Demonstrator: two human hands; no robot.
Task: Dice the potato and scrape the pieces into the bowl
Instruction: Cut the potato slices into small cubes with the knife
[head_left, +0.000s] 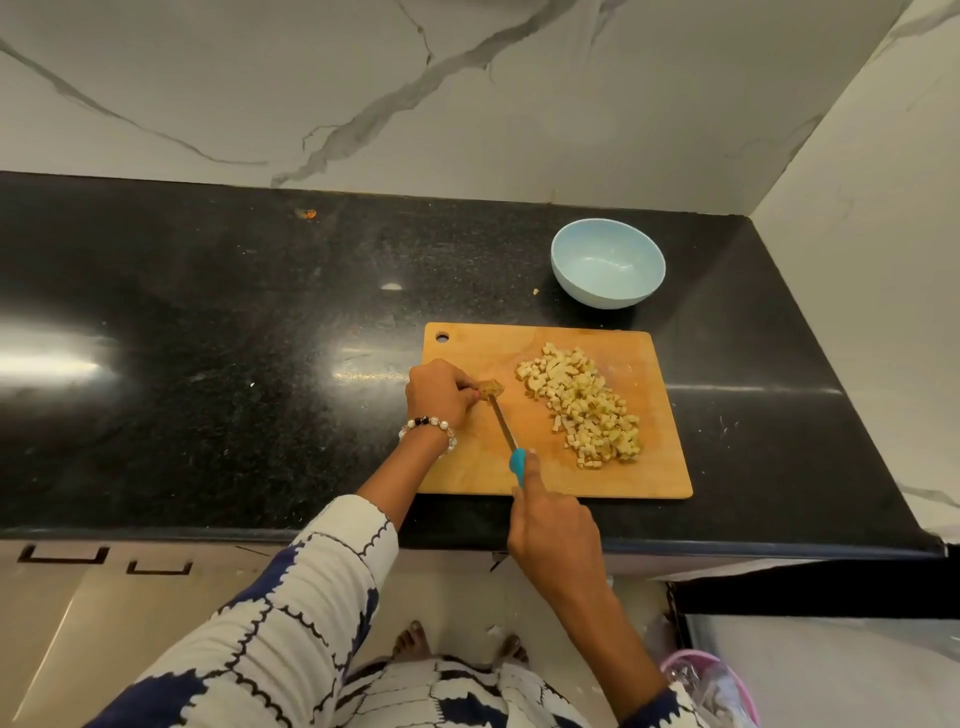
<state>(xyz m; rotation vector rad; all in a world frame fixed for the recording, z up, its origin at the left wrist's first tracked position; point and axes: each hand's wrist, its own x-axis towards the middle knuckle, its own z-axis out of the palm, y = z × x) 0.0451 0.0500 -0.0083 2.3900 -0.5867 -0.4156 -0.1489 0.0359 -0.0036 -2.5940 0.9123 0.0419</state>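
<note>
The last uncut potato piece (491, 389) lies on the left-centre of the wooden cutting board (660, 467), pinned under the fingertips of the left hand (439, 392), which is curled closed over it. The knife (506, 431) has its thin blade tip touching the piece on its right side, the blade running back toward the person to a blue handle gripped in the closed right hand (553, 525), which hangs over the board's near edge.

To the right of the blade, with a bare strip of board between, the diced potato pieces (584, 408) lie in a loose heap slanting from the board's upper middle toward its lower right. The heap stops just short of the right edge; the far edge and the near right corner have bare wood around them. A hanging hole sits in the board's far left corner.

Beyond the far edge, apart from the board, stands the light blue bowl (608, 262), upright, nothing visible inside. One small crumb (535, 292) lies on the black counter (208, 338) just left of the bowl.

The counter runs wide and bare to the left of the board. On the right it ends against a marble wall (857, 234), leaving a narrower band beside the board. The board's near edge sits close to the counter's front edge.
</note>
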